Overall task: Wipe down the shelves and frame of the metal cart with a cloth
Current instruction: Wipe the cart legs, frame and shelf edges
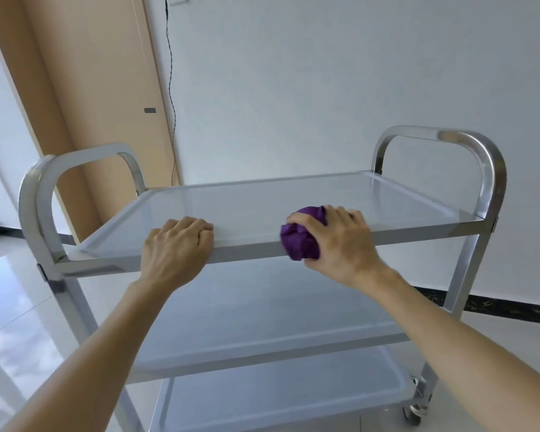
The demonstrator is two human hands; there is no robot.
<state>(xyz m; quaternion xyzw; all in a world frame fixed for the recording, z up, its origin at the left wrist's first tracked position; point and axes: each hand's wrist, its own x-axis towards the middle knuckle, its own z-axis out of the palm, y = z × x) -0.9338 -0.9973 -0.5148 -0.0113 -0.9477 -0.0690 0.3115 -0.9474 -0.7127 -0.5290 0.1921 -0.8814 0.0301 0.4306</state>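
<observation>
Metal cart (493, 194) fills the centre of the frame: three steel shelves, arched handle at each end. Top shelf (278, 201) sits mid-frame, middle shelf (262, 322) below it, bottom shelf (278, 397) along the lower edge. One caster (413, 413) shows at lower right.

Left hand (176, 247), left of centre, has its fingers curled over the near rim of the top shelf, gripping it.

Right hand (340, 241), right of centre, clutches a bunched purple cloth (300, 241) and holds it against the same near rim. The cloth appears to touch the rim's front face, though the wad hides the contact line.

Behind: white wall, wooden door (85, 88) at upper left, thin cable (170, 88) hanging beside it.
</observation>
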